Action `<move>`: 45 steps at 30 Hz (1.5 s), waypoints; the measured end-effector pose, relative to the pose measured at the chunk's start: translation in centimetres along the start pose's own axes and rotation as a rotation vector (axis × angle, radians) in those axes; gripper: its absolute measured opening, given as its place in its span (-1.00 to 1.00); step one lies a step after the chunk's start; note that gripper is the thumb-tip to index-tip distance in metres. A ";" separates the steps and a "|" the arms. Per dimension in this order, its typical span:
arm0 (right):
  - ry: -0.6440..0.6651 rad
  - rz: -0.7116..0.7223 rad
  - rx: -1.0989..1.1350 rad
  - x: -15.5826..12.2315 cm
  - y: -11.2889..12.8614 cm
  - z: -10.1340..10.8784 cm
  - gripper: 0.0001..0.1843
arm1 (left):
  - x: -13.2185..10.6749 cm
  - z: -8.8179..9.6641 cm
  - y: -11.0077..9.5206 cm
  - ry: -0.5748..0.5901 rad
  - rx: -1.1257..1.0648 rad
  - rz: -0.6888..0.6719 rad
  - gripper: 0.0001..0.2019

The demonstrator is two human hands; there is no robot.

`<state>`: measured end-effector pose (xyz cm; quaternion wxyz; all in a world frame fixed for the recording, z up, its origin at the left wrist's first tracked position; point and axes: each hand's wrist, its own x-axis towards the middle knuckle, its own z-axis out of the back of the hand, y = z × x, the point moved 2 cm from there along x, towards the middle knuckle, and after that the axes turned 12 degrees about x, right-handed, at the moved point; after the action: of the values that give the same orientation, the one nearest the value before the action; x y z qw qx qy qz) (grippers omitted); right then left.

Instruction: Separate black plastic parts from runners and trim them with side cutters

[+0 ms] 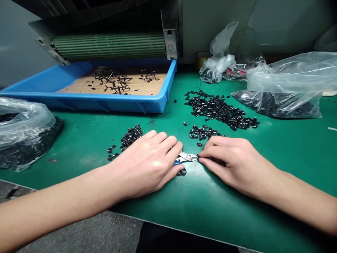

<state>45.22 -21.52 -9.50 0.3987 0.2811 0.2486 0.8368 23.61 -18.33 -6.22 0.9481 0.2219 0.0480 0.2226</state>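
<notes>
My left hand is closed round small cutting pliers with blue handles; their metal jaws point right. My right hand pinches a tiny black plastic part right at the jaw tips. Both hands rest on the green mat. One or two loose black parts lie just below the pliers. A small heap of black parts lies behind my left hand, and another small heap sits behind my right hand.
A large spread of black parts lies further back. A blue tray with black sprue scraps stands at the back left under a green-ribbed machine roller. Clear plastic bags of parts sit at right, back and left.
</notes>
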 end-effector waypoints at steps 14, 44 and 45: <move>0.027 0.017 0.015 0.2 0.0 -0.5 -0.76 | 1.1 0.8 0.3 0.019 0.262 -0.194 -0.69; -0.045 -0.025 -0.024 1.8 -0.8 0.6 -0.87 | 1.1 -1.5 1.7 0.013 -0.006 0.011 -0.64; -0.045 -0.013 -0.027 1.7 -0.8 0.5 -0.86 | 1.1 -1.5 1.7 0.011 -0.011 0.009 -0.64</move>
<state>45.09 -19.57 -9.21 0.4135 0.2930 0.2303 0.8308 23.64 -15.88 -6.82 0.9480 0.2158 0.0512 0.2283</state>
